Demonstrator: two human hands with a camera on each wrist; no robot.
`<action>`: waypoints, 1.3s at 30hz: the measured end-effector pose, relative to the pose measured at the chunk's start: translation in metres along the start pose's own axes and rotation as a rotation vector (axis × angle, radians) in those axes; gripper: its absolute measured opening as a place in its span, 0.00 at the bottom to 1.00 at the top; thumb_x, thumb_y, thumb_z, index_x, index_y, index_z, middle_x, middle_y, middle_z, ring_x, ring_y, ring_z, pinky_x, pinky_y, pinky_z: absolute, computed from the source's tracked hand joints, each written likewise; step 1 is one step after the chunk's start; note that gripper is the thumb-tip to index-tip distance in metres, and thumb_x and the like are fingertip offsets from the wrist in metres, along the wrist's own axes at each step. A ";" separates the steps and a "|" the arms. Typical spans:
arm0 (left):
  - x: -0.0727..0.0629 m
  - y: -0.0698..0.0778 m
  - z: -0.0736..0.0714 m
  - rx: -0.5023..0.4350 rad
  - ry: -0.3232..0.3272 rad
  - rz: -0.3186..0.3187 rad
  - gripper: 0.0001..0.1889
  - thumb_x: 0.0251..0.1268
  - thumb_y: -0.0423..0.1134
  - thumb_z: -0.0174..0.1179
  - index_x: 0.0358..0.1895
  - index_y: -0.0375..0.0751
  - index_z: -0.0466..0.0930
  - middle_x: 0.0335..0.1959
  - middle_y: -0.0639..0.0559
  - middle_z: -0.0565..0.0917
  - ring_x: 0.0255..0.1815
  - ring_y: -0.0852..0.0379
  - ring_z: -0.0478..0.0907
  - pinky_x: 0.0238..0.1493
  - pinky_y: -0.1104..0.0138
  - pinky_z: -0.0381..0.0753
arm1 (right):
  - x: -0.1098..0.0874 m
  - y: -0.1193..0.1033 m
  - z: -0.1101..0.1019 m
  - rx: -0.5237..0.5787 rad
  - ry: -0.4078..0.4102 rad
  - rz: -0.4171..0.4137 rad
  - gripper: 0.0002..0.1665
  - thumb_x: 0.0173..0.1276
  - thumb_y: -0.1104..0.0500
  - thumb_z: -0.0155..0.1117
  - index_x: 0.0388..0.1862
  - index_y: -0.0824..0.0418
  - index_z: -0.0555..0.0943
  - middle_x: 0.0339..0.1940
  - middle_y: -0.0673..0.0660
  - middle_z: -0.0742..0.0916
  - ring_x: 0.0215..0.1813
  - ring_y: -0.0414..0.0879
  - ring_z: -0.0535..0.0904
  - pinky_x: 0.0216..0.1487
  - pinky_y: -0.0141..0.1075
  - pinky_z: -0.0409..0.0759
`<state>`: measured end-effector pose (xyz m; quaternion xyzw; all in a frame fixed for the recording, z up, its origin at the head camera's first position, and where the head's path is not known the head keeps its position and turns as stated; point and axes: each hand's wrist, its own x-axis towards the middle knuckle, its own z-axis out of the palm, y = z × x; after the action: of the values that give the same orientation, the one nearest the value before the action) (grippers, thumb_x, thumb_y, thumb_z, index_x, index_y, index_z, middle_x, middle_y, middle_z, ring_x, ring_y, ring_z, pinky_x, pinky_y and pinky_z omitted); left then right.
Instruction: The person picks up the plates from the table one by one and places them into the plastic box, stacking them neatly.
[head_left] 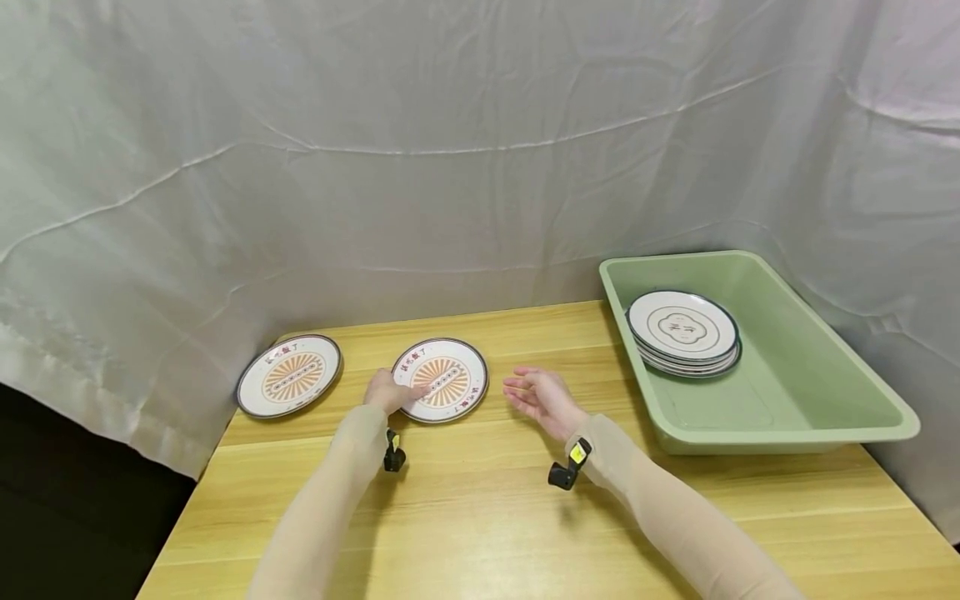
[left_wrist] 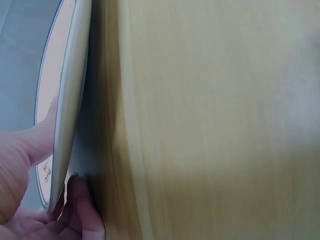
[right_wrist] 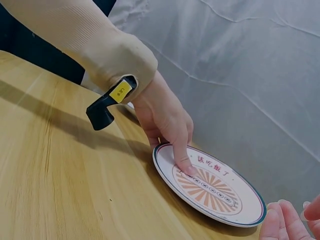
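Observation:
A white plate with an orange sunburst and a dark rim (head_left: 452, 373) is held at its left edge by my left hand (head_left: 386, 392). The thumb lies on the plate's top face and the other fingers are under the rim, as the left wrist view shows. In the right wrist view the same plate (right_wrist: 220, 187) stands slightly over the wooden table. My right hand (head_left: 546, 402) is to the right of the plate, apart from it in the head view, palm turned toward it and fingers loosely extended, holding nothing.
A second sunburst plate (head_left: 291, 377) lies at the table's back left. On the right stands a green plastic tub (head_left: 795, 367) with several stacked plates (head_left: 682, 327) inside, the top one bearing a different brown motif. A grey curtain (head_left: 450, 208) hangs behind the wooden table (head_left: 480, 517).

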<state>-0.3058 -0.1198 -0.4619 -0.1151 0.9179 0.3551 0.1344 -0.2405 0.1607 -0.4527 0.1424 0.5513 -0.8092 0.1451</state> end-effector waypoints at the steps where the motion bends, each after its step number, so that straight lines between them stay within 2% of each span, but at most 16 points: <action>1: -0.001 0.000 0.000 -0.018 0.006 -0.001 0.39 0.57 0.52 0.73 0.61 0.27 0.68 0.49 0.39 0.77 0.50 0.45 0.74 0.63 0.52 0.78 | 0.000 0.000 0.000 -0.001 0.001 -0.001 0.32 0.73 0.69 0.43 0.76 0.70 0.61 0.71 0.73 0.74 0.71 0.61 0.74 0.67 0.38 0.79; 10: 0.001 -0.001 -0.001 -0.204 0.051 -0.003 0.39 0.60 0.42 0.72 0.67 0.27 0.61 0.56 0.34 0.74 0.57 0.42 0.73 0.68 0.52 0.76 | -0.002 -0.001 0.001 0.007 0.009 -0.002 0.32 0.72 0.69 0.45 0.75 0.69 0.62 0.69 0.71 0.75 0.70 0.61 0.75 0.65 0.37 0.81; 17: 0.004 -0.006 0.002 -0.403 0.040 -0.041 0.35 0.65 0.34 0.66 0.70 0.27 0.59 0.60 0.33 0.72 0.57 0.44 0.74 0.67 0.55 0.77 | -0.002 -0.001 0.001 0.007 0.006 0.003 0.31 0.74 0.68 0.43 0.76 0.69 0.61 0.70 0.71 0.75 0.71 0.61 0.74 0.73 0.42 0.75; 20: 0.005 -0.008 0.001 -0.489 0.029 -0.053 0.35 0.67 0.32 0.64 0.72 0.27 0.57 0.62 0.34 0.71 0.53 0.49 0.75 0.61 0.62 0.81 | -0.002 -0.002 0.000 0.009 0.008 -0.001 0.31 0.74 0.69 0.44 0.76 0.70 0.61 0.71 0.72 0.74 0.71 0.61 0.74 0.73 0.42 0.75; 24: 0.005 -0.009 0.001 -0.590 -0.001 -0.060 0.35 0.70 0.30 0.59 0.75 0.29 0.52 0.63 0.34 0.70 0.42 0.56 0.77 0.42 0.76 0.83 | -0.002 -0.003 -0.002 0.014 0.014 -0.002 0.32 0.72 0.69 0.46 0.76 0.70 0.61 0.71 0.71 0.74 0.69 0.59 0.75 0.70 0.39 0.77; 28: 0.005 -0.012 0.002 -0.622 -0.025 -0.053 0.37 0.74 0.33 0.54 0.79 0.32 0.45 0.65 0.33 0.68 0.34 0.62 0.76 0.31 0.80 0.80 | -0.002 -0.003 -0.001 0.019 0.010 0.001 0.32 0.73 0.69 0.45 0.76 0.70 0.60 0.71 0.72 0.74 0.71 0.61 0.73 0.69 0.39 0.78; 33: 0.002 -0.013 0.005 -0.672 -0.036 -0.022 0.36 0.78 0.35 0.49 0.80 0.31 0.42 0.63 0.34 0.69 0.30 0.66 0.75 0.30 0.79 0.81 | -0.002 -0.003 -0.002 0.016 0.008 0.002 0.33 0.72 0.69 0.45 0.76 0.70 0.60 0.71 0.72 0.74 0.71 0.61 0.73 0.67 0.37 0.79; 39: 0.001 -0.013 0.006 -0.681 -0.039 -0.025 0.34 0.80 0.36 0.46 0.81 0.31 0.41 0.64 0.35 0.69 0.32 0.66 0.75 0.31 0.80 0.80 | -0.001 -0.003 -0.006 0.020 0.008 0.004 0.33 0.73 0.69 0.45 0.76 0.70 0.60 0.72 0.71 0.74 0.70 0.59 0.75 0.65 0.36 0.81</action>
<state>-0.3020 -0.1247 -0.4748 -0.1579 0.7425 0.6416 0.1100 -0.2403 0.1670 -0.4520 0.1483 0.5432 -0.8139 0.1430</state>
